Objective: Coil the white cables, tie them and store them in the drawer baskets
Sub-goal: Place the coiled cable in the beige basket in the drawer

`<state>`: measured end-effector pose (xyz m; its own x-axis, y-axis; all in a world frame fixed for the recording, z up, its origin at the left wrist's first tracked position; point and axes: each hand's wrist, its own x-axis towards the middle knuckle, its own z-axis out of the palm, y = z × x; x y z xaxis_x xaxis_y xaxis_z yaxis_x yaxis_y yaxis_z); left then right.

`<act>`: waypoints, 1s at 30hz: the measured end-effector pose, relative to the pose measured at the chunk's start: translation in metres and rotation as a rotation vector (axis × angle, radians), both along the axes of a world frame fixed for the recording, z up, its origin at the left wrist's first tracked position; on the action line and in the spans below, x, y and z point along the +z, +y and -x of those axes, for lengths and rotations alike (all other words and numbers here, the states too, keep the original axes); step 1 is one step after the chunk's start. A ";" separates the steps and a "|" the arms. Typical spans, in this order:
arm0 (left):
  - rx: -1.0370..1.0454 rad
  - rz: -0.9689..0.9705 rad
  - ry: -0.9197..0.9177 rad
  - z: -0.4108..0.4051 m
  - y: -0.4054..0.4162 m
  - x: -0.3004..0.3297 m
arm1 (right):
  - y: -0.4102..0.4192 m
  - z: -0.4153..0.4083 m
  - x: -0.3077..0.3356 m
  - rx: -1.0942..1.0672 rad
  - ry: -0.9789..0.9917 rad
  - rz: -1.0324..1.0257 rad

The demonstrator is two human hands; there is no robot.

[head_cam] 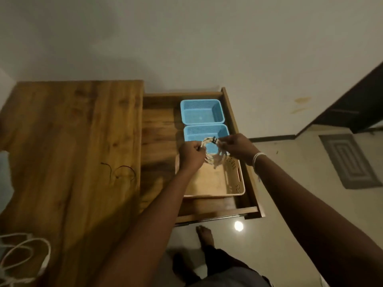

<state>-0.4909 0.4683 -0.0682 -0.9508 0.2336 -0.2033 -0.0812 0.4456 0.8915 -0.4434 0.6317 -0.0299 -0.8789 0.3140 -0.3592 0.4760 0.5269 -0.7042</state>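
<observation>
A coiled white cable [214, 156] with a black tie at its top hangs between my hands above the open drawer [246, 211]. My left hand [191, 155] grips the coil's left side. My right hand [238, 148] pinches the coil's top right by the tie. Under the coil stand the near blue basket [221, 129] and the beige basket [234, 183]. A second blue basket [202, 111] sits farther back. Another loose white cable [22, 257] lies at the wooden table's [72, 141] near left corner.
Thin dark ties [120, 170] lie on the table near the drawer. A grey mat [350, 160] lies on the floor at right beside a dark door frame [352, 106]. My bare foot [205, 235] stands below the drawer front. The wall is close behind.
</observation>
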 end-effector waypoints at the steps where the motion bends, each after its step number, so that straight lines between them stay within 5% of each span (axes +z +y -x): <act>1: -0.023 0.031 -0.038 -0.005 0.008 -0.019 | 0.004 -0.005 -0.016 -0.002 -0.058 -0.060; 6: -0.028 0.235 -0.223 -0.021 0.049 -0.094 | 0.020 -0.011 -0.090 -0.068 -0.186 -0.272; 11: -0.015 0.250 -0.289 -0.023 0.073 -0.130 | 0.024 -0.004 -0.111 0.140 -0.249 -0.479; 19: 0.198 0.165 -0.271 -0.015 0.097 -0.135 | 0.023 0.009 -0.118 0.165 -0.224 -0.405; 30: 0.124 0.308 -0.343 -0.015 0.086 -0.136 | 0.017 0.006 -0.122 0.274 -0.237 -0.350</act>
